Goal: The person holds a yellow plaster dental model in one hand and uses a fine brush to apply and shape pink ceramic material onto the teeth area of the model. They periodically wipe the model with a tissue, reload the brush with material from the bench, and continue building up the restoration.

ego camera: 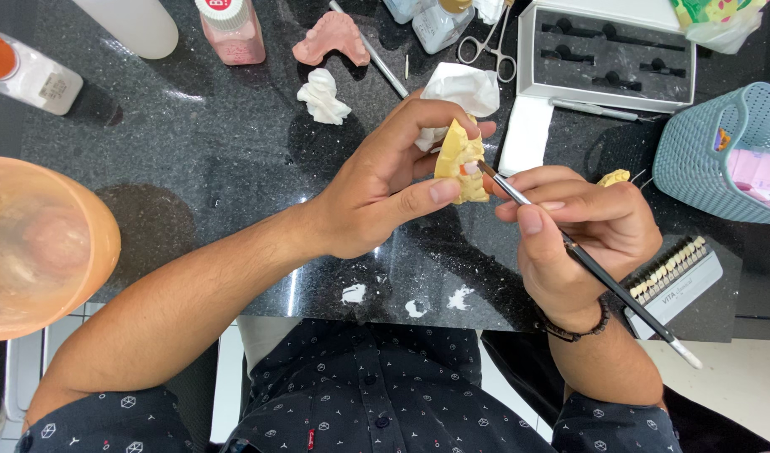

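Note:
My left hand (pixel 385 180) grips a small yellow plaster dental cast (pixel 459 159) between thumb and fingers, held above the black stone counter (pixel 217 151), with white tissue tucked behind it. My right hand (pixel 582 231) holds a thin black-handled brush (pixel 603 281) like a pen. Its tip touches the cast's right side, where a small orange and white spot shows. A dark bead bracelet (pixel 579 329) circles my right wrist.
An orange bowl (pixel 41 247) sits at the left edge. Behind the hands lie a pink denture base (pixel 330 38), crumpled tissue (pixel 322 96), scissors-like forceps (pixel 485 46), an open tool case (pixel 607 54), bottles and a teal basket (pixel 725 151). A tooth shade strip (pixel 670 268) lies at right.

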`<state>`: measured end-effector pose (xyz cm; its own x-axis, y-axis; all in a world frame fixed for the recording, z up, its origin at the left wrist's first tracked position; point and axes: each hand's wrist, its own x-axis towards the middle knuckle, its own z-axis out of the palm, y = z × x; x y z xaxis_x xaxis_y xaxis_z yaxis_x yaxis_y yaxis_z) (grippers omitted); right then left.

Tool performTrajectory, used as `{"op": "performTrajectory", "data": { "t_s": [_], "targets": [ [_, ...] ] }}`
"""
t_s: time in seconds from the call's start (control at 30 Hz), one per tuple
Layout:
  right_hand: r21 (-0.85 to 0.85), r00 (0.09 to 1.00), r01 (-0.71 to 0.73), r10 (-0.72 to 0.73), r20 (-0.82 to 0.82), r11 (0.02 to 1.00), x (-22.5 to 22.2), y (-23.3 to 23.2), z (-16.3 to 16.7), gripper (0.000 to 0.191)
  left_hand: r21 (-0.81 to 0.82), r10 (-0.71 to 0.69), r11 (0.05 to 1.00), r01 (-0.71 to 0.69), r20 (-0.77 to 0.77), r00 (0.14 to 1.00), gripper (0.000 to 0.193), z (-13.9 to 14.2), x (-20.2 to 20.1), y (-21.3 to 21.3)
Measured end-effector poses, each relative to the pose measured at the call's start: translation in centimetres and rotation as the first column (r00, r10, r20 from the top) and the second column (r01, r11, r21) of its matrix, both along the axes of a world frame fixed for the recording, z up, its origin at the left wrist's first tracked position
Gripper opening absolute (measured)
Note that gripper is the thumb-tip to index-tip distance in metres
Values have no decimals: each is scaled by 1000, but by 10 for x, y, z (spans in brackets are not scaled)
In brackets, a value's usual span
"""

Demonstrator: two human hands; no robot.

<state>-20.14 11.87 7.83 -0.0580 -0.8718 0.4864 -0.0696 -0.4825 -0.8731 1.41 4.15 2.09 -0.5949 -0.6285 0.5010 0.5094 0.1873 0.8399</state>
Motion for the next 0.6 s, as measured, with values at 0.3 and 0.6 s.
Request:
{"op": "performTrajectory", "data": {
  "t_s": [0.3, 0.6],
  "targets": [
    [-3, 1000, 10, -10, -29, 1000, 0, 1, -1, 20, 10, -3, 1000, 3, -5, 1000, 36, -1, 1, 1],
    [-18, 998, 1, -3, -70, 1000, 0, 0, 0, 19, 4, 2, 1000, -2, 0, 1000, 36, -1, 1, 0]
  ]
}}
